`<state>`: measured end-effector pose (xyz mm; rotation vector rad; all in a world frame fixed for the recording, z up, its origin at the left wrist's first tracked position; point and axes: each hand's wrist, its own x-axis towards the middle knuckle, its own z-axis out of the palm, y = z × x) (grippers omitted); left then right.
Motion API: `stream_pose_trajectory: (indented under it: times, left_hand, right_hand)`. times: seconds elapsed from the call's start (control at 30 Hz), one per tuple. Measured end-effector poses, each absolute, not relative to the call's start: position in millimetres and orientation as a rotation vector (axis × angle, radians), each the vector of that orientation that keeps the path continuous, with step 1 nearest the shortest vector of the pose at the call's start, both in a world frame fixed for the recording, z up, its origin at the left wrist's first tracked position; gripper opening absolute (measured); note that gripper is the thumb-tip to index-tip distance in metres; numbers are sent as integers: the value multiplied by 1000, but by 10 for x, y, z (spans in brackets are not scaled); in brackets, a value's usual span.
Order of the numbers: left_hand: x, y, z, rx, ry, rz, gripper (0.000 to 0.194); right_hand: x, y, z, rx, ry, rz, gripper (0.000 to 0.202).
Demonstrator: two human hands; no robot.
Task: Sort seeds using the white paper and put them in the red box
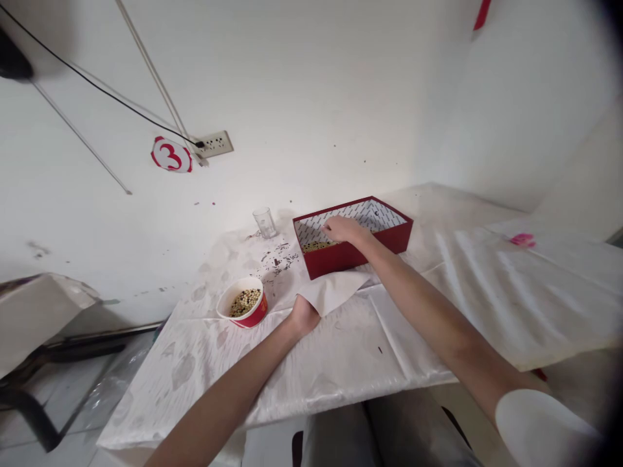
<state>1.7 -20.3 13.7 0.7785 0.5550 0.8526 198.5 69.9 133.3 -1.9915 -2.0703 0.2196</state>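
Observation:
My right hand (343, 229) is over the open red box (357, 253), with its fingers curled together. Whatever may be in them is too small to make out. Mixed yellowish and dark grains (315, 246) lie inside the box, against its patterned white lining. In front of the box, my left hand (306, 314) reaches under a pale sheet (338, 292), which hides its fingers. To the left of that hand stands a red and white paper bowl (259, 312) holding pale and dark beans or grains (244, 302).
A clear glass (265, 222) stands near the wall. Dark bits (277, 262) are scattered between glass, bowl and box. A whitish patterned cover (311, 376) lies over the table. The wall holds a power socket (217, 144) with a black cable plugged in.

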Motion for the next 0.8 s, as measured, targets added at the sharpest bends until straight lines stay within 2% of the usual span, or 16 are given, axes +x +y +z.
stream_pose_trajectory:
  times: [0.1,0.23,0.33,0.47,0.6,0.8]
  left_hand:
    - [5,-197,144,794,529,865,46]
    - [-21,-190,139,796,499,808,47]
    - [-15,-172,109,787,462,846,45]
    - [28,-153,82,783,451,875,47]
    - [53,-150,84,814,507,888,53]
    - [-4,-104,83,811,514,890,49]
  right_hand:
    - [1895,544,1486,-1791,-1978,8,40]
    - [1779,219,1484,-1144,-1968,-244,23]
    - [1780,-84,1158,-795,-2004,-399,12]
    - [1899,-410,540,-623,-1939,-611,8]
    - [1927,-469,225,-648,-1976,-556,15]
    - [1865,-410,245,-738,-1867,-240,17]
